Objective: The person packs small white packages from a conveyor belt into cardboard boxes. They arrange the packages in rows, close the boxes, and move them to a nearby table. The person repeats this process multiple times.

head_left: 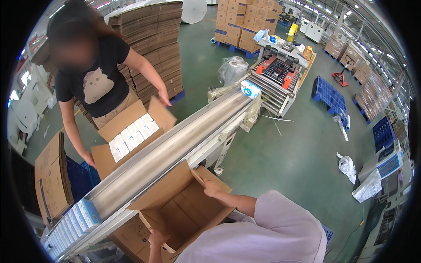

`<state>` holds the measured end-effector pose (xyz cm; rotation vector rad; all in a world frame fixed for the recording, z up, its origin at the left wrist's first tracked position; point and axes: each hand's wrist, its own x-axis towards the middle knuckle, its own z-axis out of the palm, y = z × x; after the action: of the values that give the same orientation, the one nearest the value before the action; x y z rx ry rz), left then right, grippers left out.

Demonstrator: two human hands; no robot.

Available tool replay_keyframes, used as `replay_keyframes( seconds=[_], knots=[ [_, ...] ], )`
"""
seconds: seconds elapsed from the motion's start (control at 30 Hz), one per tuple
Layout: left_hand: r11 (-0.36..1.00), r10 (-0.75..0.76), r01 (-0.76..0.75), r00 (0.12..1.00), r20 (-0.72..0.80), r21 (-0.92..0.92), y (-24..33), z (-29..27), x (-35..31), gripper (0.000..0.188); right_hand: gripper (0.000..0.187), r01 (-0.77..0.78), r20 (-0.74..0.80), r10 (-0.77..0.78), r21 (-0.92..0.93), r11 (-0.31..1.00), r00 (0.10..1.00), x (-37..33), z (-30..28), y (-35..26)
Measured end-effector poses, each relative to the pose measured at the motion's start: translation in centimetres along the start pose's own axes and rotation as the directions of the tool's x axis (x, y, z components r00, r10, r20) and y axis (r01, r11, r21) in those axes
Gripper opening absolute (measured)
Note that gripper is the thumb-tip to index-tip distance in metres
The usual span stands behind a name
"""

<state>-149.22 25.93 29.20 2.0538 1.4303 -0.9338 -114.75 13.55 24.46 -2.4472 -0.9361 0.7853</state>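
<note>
An open cardboard box [186, 210] with nothing inside tilts toward me beside the conveyor. My left hand [157, 237] grips its near left flap, while my right hand [211, 187] is closed on the flap at its right end. Across the conveyor belt [171, 149], a co-worker's hands hold another open box [110, 165], filled with rows of white packs [133, 136]. Blue-and-white packs [81, 218] stand in a row at the belt's lower left end. One more blue-and-white pack [250, 89] lies at the belt's far end.
Flattened cartons [52, 171] lean at the left, and a tall cardboard stack [153, 48] rises behind the co-worker. A roller machine [276, 72] adjoins the conveyor's far end. Blue pallets [332, 97] and plastic wrap [346, 167] lie on the floor to the right.
</note>
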Motion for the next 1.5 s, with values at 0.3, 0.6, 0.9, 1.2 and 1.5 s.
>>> replay_keyframes(
  seconds=[0.3,0.6,0.9,1.2,1.5],
  knots=[
    [0.997,0.01,-0.022,0.985,0.17,0.068,-1.3,-0.1,1.0,0.114,0.072,0.05,0.01,-0.049,-0.101,0.994,0.999,-1.2,-1.4,-2.2],
    [1.0,-0.006,0.005,1.0,-0.026,-0.026,-2.1,1.9,-0.5,0.112,0.073,0.086,-0.04,-0.084,0.05,0.995,0.996,-1.2,-0.8,-1.4],
    [0.864,0.071,0.002,0.989,0.127,-0.503,-3.7,1.9,-3.9,0.082,0.071,0.167,-0.01,-0.167,-0.033,0.985,0.986,-1.6,-0.2,-1.1],
    [0.659,0.101,-0.048,0.995,0.025,-0.751,-6.9,2.3,-6.5,0.08,0.051,0.819,-0.274,-0.835,-0.205,0.536,0.478,-5.5,-7.0,-17.0],
    [0.927,-0.373,0.036,0.214,-0.903,-0.374,-28.9,-16.3,-4.7,0.039,0.022,0.716,0.048,-0.744,0.235,0.657,0.667,5.9,-2.2,-31.0]
  ],
)
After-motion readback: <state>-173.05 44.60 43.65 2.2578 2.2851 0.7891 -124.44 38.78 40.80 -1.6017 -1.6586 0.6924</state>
